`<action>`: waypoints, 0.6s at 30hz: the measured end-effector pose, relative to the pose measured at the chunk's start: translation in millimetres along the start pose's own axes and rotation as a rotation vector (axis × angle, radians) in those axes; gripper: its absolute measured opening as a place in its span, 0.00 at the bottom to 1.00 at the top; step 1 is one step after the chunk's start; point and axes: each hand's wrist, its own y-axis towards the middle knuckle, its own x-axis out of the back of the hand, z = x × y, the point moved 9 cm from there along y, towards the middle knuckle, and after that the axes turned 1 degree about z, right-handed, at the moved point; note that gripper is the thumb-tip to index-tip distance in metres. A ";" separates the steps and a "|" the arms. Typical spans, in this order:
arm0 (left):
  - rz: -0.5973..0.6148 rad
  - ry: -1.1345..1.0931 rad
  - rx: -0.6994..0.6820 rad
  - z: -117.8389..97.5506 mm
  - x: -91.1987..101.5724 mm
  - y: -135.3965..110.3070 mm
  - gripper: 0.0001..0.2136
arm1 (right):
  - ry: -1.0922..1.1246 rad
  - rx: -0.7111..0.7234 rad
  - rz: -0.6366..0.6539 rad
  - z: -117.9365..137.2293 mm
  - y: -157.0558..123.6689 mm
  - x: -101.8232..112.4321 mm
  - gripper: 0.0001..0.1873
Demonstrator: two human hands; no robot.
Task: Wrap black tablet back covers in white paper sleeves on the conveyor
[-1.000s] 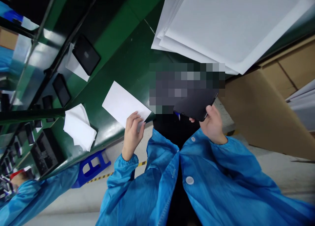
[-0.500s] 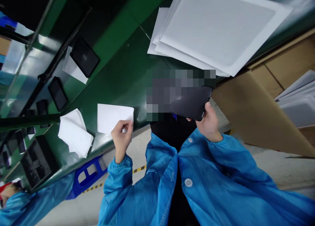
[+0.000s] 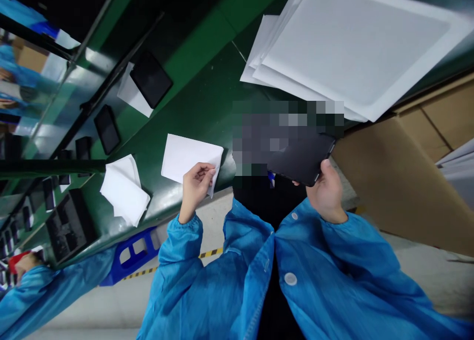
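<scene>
My left hand [image 3: 196,188] pinches the right end of a small white sleeve [image 3: 187,154], thumb against bent fingers. The sleeve lies flat near the green bench's edge, its pinched end slightly lifted. In my right hand [image 3: 328,194] is a black tablet [image 3: 305,158], gripped by its right edge with the thumb on the rim and the fingers mostly hidden beneath. The tablet is in front of my chest, and pixelation covers part of its far left side. Left of my left hand, a few folded white sleeves [image 3: 125,189] overlap on the bench.
A stack of large white envelopes [image 3: 355,43] lies on the green bench [image 3: 192,103]. An open cardboard box [image 3: 400,177] stands at right. More black tablets [image 3: 151,79] rest along the line at left. A co-worker's hand [image 3: 27,263] and a blue stool [image 3: 129,253] are lower left.
The view has shifted, so the bench things sit farther right. My left hand still pinches the sleeve, whose end now looks more lifted and bent. My right hand keeps hold of the tablet.
</scene>
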 end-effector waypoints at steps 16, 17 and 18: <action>0.093 -0.121 -0.029 -3.5 -22.0 9.4 0.11 | 0.067 0.025 -0.005 12.3 -19.6 -15.3 0.23; 0.091 -0.120 -0.034 -4.1 -23.4 9.9 0.11 | 0.055 0.032 0.002 11.9 -21.0 -15.7 0.23; 0.084 -0.114 -0.037 -4.5 -24.6 10.5 0.10 | 0.035 0.039 0.004 10.8 -22.7 -14.5 0.23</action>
